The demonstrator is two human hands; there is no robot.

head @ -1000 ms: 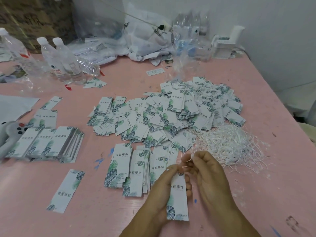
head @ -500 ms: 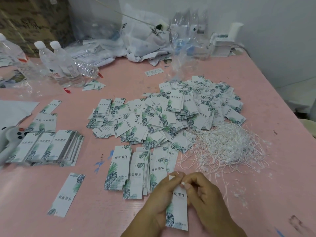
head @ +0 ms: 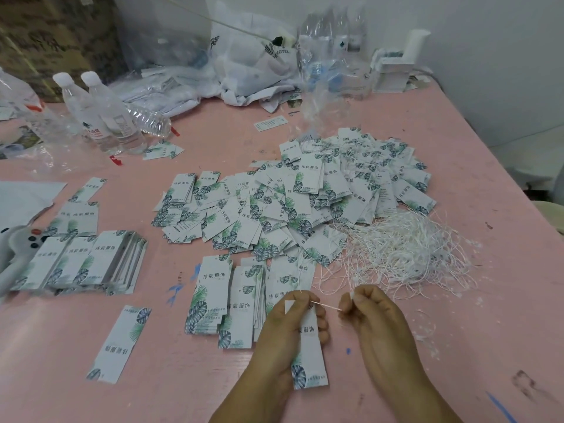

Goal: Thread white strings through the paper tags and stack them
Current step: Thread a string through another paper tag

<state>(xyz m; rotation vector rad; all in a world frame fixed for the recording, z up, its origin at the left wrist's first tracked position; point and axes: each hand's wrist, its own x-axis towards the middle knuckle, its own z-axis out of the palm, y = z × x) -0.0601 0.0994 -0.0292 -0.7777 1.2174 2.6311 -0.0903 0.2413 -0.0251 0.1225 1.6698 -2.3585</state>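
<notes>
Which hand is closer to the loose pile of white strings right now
Right. The right hand sits just below the near edge of the string pile, pinching one string. The left hand is farther left, gripping a tag.

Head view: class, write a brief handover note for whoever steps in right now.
Left hand grips one tag upright.
Right hand pinches a white string stretched taut from the tag's top.
Done: string looks to be through the hole.
Left: finish this tag and lay it on the near stacks; the loose tag pile and string heap remain on the pink table.
</notes>
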